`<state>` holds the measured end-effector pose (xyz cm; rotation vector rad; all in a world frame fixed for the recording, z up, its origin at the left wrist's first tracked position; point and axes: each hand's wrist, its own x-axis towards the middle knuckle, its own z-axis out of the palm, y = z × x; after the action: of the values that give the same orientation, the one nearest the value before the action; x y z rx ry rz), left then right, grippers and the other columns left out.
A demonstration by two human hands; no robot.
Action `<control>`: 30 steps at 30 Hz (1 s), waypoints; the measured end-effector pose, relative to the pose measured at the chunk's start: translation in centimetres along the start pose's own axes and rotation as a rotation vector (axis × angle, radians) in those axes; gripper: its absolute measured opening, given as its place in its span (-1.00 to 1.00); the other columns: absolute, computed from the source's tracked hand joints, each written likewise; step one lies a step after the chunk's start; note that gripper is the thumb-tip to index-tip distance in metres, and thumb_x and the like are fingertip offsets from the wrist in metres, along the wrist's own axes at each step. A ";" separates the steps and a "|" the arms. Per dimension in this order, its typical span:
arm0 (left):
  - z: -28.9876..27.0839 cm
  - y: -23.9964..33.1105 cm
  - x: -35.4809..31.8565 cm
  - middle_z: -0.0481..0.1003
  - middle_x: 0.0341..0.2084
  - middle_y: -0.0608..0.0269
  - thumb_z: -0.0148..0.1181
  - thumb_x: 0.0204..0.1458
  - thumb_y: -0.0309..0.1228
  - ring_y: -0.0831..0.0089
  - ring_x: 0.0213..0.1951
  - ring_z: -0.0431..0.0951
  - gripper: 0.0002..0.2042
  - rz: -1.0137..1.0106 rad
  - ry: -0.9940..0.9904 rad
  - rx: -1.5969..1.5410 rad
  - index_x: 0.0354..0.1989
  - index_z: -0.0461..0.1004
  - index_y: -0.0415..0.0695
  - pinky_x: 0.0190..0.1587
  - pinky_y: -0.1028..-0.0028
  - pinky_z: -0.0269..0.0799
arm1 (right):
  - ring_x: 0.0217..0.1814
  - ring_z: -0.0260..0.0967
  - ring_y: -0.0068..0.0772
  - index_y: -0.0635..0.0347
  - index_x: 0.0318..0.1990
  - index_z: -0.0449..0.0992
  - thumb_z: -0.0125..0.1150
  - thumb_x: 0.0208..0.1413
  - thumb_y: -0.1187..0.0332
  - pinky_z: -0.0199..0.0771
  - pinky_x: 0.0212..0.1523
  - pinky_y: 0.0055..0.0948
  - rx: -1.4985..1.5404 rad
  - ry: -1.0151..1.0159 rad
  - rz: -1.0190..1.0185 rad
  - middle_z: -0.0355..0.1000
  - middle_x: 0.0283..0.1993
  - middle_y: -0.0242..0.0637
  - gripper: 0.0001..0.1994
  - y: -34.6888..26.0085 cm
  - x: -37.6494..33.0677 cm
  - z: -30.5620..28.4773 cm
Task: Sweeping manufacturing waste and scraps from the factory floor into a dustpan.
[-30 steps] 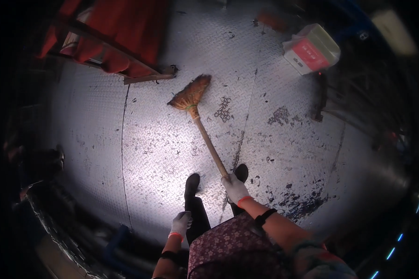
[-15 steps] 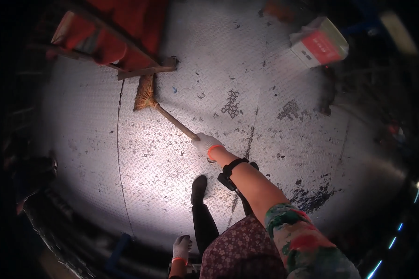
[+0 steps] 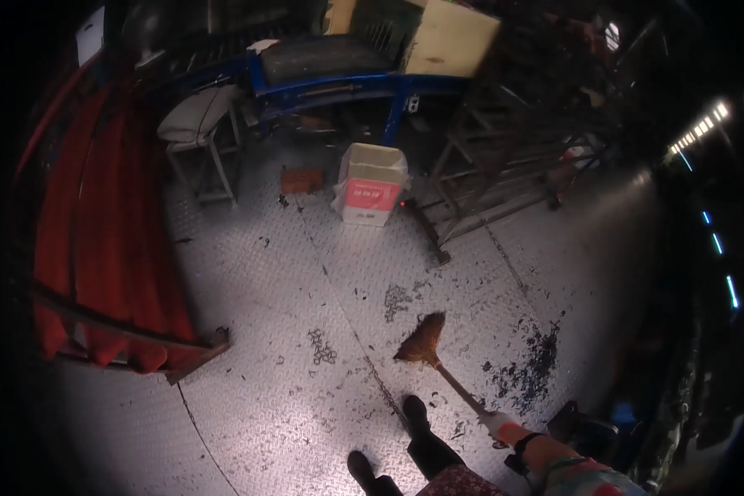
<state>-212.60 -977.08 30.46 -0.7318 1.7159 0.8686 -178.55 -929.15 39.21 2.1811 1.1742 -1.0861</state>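
My right hand (image 3: 499,424), in a white glove with an orange cuff, is closed round the wooden handle of a straw broom (image 3: 424,339). The broom's brown bristles rest on the metal floor, fanned out and pointing away from me. Just right of the broom lies a scattered patch of dark debris (image 3: 531,364). Smaller clumps of dark scraps (image 3: 322,347) lie to the left and beyond the bristles. My left hand is out of the picture.
A white and red box (image 3: 374,197) with a liner stands ahead, a reddish-brown block (image 3: 302,179) beside it. A metal rack (image 3: 504,182) is at right, a padded stool (image 3: 200,116) and blue-framed table (image 3: 331,95) behind. A red curtain-like screen (image 3: 112,240) stands at left.
My view has swung right and up, away from the red screen. The broom, still in my right hand, has moved right to near the dark debris. My left hand has left view.
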 end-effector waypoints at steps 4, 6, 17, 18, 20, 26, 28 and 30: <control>-2.4 1.2 1.2 0.38 -0.65 0.40 0.05 0.27 -0.19 0.53 -0.69 0.29 -0.82 0.169 -0.183 0.341 -0.21 0.54 0.05 -0.71 0.45 0.21 | -0.28 0.59 -0.03 0.17 -0.03 0.62 0.05 0.21 -0.16 0.54 -0.23 -0.12 -0.019 0.206 -0.079 0.60 -0.33 -0.04 -0.45 1.9 -2.9 -0.8; -4.2 1.1 2.3 0.39 -0.65 0.38 0.05 0.29 -0.19 0.47 -0.69 0.32 -0.84 0.088 -0.150 0.249 -0.24 0.53 0.11 -0.69 0.43 0.26 | 0.09 0.50 0.19 0.17 0.11 0.56 -0.08 0.21 -0.23 0.46 0.10 -0.05 -0.127 0.172 -0.183 0.57 -0.04 0.12 -0.34 -0.6 -3.7 0.6; 13.1 9.4 -12.1 0.51 -0.47 0.34 0.22 0.21 -0.25 0.60 -0.49 0.42 -0.74 0.122 -0.141 0.372 -0.07 0.55 -0.17 -0.42 0.54 0.37 | -0.01 0.54 0.13 0.01 0.14 0.51 -0.11 0.29 -0.09 0.52 0.01 0.01 -0.296 -0.038 -0.551 0.59 -0.05 -0.01 -0.51 -19.2 9.5 -3.9; 14.5 9.2 -12.7 0.52 -0.46 0.32 0.22 0.21 -0.24 0.61 -0.47 0.44 -0.73 0.161 -0.162 0.456 -0.07 0.56 -0.17 -0.39 0.53 0.38 | 0.05 0.54 0.08 -0.01 0.14 0.53 -0.08 0.27 -0.14 0.51 0.05 -0.02 -0.248 -0.079 -0.454 0.60 -0.03 -0.05 -0.48 -16.2 10.6 -4.6; 15.2 8.5 -13.2 0.50 -0.48 0.32 0.25 0.19 -0.22 0.57 -0.49 0.43 -0.72 0.163 -0.198 0.494 -0.09 0.54 -0.17 -0.40 0.52 0.39 | 0.11 0.51 0.07 0.03 0.15 0.52 -0.08 0.27 -0.18 0.47 0.12 -0.03 -0.081 -0.041 -0.344 0.59 -0.01 -0.04 -0.44 -8.5 9.9 -4.7; 14.3 7.7 -13.5 0.50 -0.46 0.31 0.23 0.18 -0.19 0.56 -0.48 0.43 -0.70 0.133 -0.228 0.610 -0.07 0.53 -0.16 -0.39 0.48 0.42 | -0.01 0.53 0.11 0.11 0.15 0.50 -0.03 0.29 -0.16 0.46 0.00 -0.03 0.372 -0.042 0.217 0.58 -0.04 0.07 -0.43 14.1 3.4 -6.7; 13.6 7.8 -13.3 0.49 -0.46 0.32 0.22 0.17 -0.20 0.56 -0.49 0.43 -0.70 0.133 -0.215 0.638 -0.07 0.52 -0.15 -0.40 0.48 0.42 | -0.01 0.53 0.15 0.12 0.16 0.49 -0.04 0.30 -0.14 0.47 -0.01 -0.01 0.382 0.005 0.217 0.57 -0.06 0.10 -0.44 19.4 -0.4 -6.9; 12.4 8.0 -13.1 0.48 -0.47 0.34 0.23 0.15 -0.19 0.55 -0.49 0.43 -0.70 0.097 -0.229 0.677 -0.08 0.51 -0.13 -0.40 0.48 0.41 | -0.02 0.53 0.18 0.12 0.17 0.48 -0.05 0.31 -0.13 0.47 -0.02 0.02 0.389 0.038 0.244 0.57 -0.07 0.12 -0.45 24.5 -5.0 -4.8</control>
<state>-208.95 -961.55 42.10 -0.0901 1.6945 0.3647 -157.66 -941.80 46.33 2.5644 0.7276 -1.2499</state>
